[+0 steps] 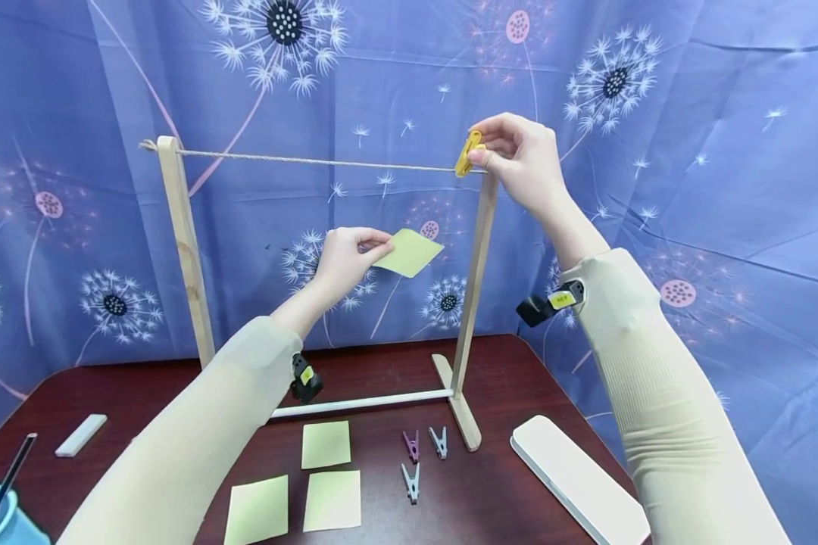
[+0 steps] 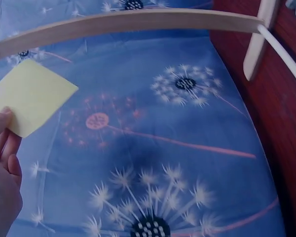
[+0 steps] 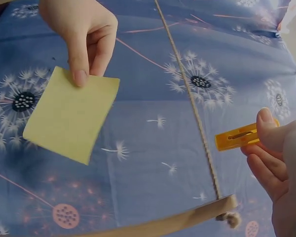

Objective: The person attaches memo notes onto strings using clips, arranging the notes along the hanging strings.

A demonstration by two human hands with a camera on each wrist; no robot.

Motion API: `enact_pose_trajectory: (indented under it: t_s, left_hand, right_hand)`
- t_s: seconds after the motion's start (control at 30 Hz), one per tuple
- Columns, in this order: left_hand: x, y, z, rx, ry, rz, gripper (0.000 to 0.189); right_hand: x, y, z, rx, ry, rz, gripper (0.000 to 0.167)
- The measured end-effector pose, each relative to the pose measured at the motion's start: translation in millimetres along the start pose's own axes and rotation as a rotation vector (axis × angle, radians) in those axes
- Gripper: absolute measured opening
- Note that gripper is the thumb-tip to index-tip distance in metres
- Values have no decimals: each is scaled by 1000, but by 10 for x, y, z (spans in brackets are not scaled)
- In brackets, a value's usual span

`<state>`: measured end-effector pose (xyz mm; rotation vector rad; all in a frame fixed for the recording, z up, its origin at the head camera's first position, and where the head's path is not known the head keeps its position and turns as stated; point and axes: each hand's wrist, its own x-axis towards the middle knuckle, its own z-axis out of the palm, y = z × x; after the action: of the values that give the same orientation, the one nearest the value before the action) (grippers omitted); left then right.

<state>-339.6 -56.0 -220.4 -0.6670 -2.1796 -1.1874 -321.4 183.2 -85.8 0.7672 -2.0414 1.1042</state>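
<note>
behind the table (image 1: 388, 368), a blue flowered cloth (image 1: 395, 98) is hanging. a wooden frame (image 1: 477, 284) is standing on the table, a string (image 1: 327, 161) running between its posts. the left hand (image 1: 348, 261) is pinching a pale yellow note (image 1: 410, 253) by one edge, apart from the string. the right hand (image 1: 521, 155) is holding a yellow peg (image 1: 468, 154) between thumb and fingers, just beside the string near the right post. whether the peg's mouth is parted is hard to tell from these angles.

risks noted: the note is depending on one pinch, so a loosening thumb could be letting it drop. its far side is projecting unsupported; any draught or quick turn could be bending it. uneven pressure could be twisting the peg out of the right hand. a hard tug on the string could be tipping the frame, which is resting on a narrow foot (image 1: 465, 420).
</note>
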Motion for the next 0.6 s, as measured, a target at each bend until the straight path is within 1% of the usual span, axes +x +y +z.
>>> enact_pose_trajectory:
  t_s: [0.1,0.17,0.23,0.3,0.37,0.47,0.6]
  left_hand:
    - [66,80,97,-104,53,-42,22]
    - [90,130,173,-183,82,-78,23]
    - [104,180,242,-238,111,-107,25]
    - [118,217,300,-275,136,-124,25]
    - [133,242,343,-290,166,-135,25]
    - [161,241,394,-330,203,-157,26]
    - [181,214,435,-382,226,-199,28]
  right_hand:
    - [86,-32,-24,-28,-1,9,23]
    - [122,-37,-31,-25,-1,29,22]
    - [142,-38,-33,-18,1,47,20]
    - [151,-34,-31,-8,2,65,18]
    - [154,-29,-26,1,3,78,16]
    - [166,-21,-12,13,8,91,11]
    - [196,-17,12,28,7,106,7]
